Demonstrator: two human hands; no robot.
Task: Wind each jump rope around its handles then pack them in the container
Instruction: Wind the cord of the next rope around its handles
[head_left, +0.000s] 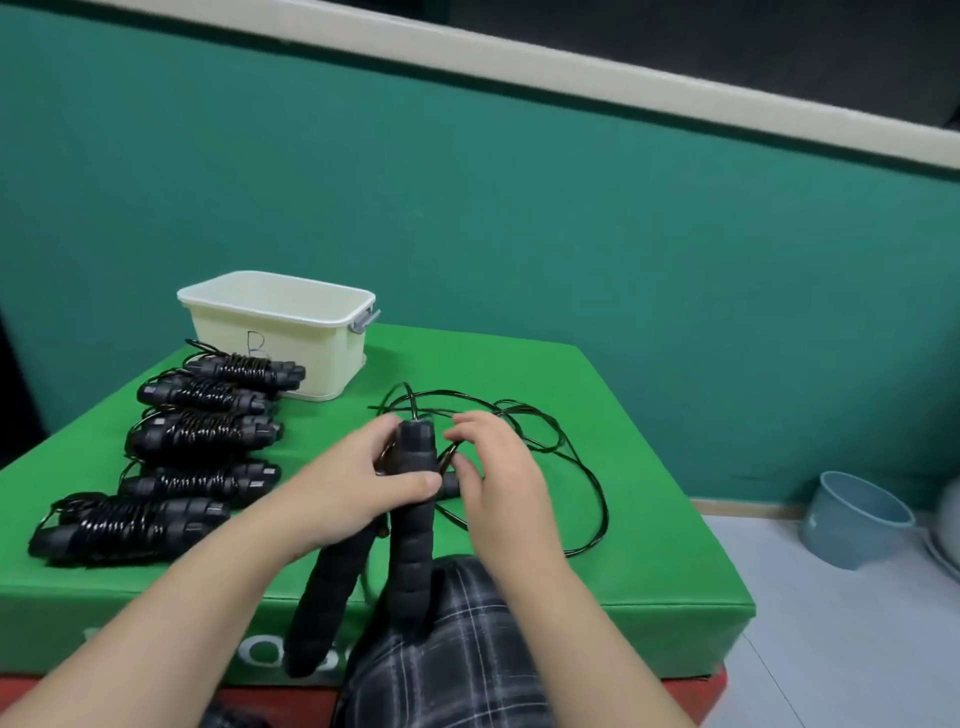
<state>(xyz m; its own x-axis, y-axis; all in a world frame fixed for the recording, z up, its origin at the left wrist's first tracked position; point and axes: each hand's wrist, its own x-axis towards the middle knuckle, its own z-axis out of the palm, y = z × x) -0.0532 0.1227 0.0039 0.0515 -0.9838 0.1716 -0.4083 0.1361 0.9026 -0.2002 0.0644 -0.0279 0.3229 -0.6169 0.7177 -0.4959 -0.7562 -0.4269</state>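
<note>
My left hand (358, 488) grips the two black foam handles (413, 525) of a jump rope near their tops, thumb across them. Their lower ends point toward me. My right hand (493, 467) pinches the thin black cord (571, 457) just right of the handles. The rest of the cord lies in loose loops on the green mat to the right. Several wound jump ropes (202, 431) lie in a row on the mat's left side. A cream plastic container (291, 327) with a grey latch stands open behind them.
The green padded mat (649, 571) sits on a red base, against a teal padded wall (519, 208). A blue-grey bucket (852, 519) stands on the grey floor at right. Plaid fabric (441, 649) covers my lap at the mat's front edge.
</note>
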